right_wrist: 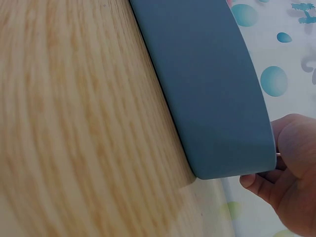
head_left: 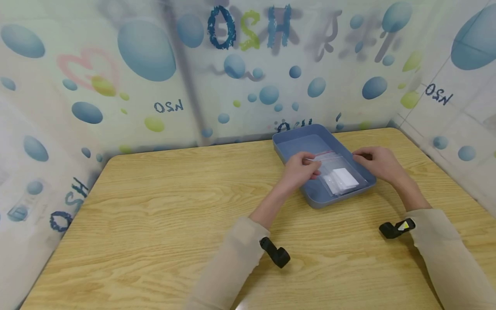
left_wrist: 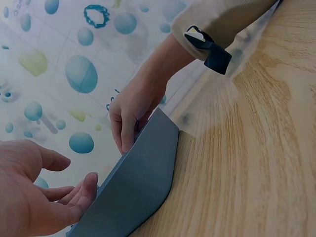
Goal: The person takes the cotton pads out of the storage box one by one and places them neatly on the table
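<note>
A blue-grey plastic tray lies on the table toward the back right. Inside it rests a clear zip bag with a red line at its top edge and white rectangular pieces at its lower end. My left hand hovers over the tray's left side beside the bag. In the left wrist view its thumb stands apart from the fingers. At the tray's right rim, my right hand appears to pinch the edge. The right wrist view shows a fingertip outside the tray's corner; the other fingertips are hidden.
The wood-grain table extends left and in front of the tray. A white sheet wall printed with blue and green drops stands behind the table and along its sides. Black wrist devices sit on both beige sleeves.
</note>
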The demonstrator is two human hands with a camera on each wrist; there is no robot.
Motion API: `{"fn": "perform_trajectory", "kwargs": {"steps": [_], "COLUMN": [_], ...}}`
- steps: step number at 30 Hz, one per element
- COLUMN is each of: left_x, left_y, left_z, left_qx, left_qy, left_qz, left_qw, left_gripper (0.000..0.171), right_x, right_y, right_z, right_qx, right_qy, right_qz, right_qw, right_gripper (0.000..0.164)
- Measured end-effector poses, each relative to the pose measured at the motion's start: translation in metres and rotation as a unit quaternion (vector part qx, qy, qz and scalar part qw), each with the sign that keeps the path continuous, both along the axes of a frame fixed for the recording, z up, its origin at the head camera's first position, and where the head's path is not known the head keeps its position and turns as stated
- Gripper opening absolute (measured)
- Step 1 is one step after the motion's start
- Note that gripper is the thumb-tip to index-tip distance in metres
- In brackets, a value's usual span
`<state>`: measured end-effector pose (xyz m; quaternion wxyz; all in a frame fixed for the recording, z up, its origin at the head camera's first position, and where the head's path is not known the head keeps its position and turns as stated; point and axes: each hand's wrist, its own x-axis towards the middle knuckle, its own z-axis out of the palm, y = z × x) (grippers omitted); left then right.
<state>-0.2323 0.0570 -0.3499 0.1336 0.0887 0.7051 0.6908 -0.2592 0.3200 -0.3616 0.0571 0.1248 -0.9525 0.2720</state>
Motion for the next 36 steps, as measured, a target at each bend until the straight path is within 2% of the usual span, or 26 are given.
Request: {"fn": "perform_trajectory", "kwargs": {"steps": [5,11,18,30,36], "left_x": [-0.001,-0.003,-0.003,-0.005,-0.004], "left_y": [0.005,0.012,0.020,0.030,0.035], "left_z": [-0.001,0.000,0.001,-0.001,-0.003], "left_qx": [0.002,-0.025,-0.064,-0.083,-0.091], "left_qy": [-0.010,-0.021,-0.035,-0.059,-0.067], "left_qz": [0.009,0.025,0.019,0.031,0.029], "left_qw": [0.9999,0.9992,0.9972,0.9943,0.9932], "left_gripper": [0.039,0.038,0.039,0.037,0.042], "right_x": [0.000,-0.001,0.000,-0.002,-0.002], "right_y": [0.000,0.000,0.001,0.002,0.002], "right_z": [0.001,0.000,-0.001,-0.003,-0.002], "right_qx": [0.001,0.001,0.001,0.000,0.002], "right_qy": [0.001,0.005,0.007,0.012,0.009], "right_qz": [0.001,0.000,0.000,0.000,0.000], "right_qw": [1.000,1.000,1.000,1.000,1.000], "right_gripper": [0.034,0.033,0.033,0.032,0.032]}}
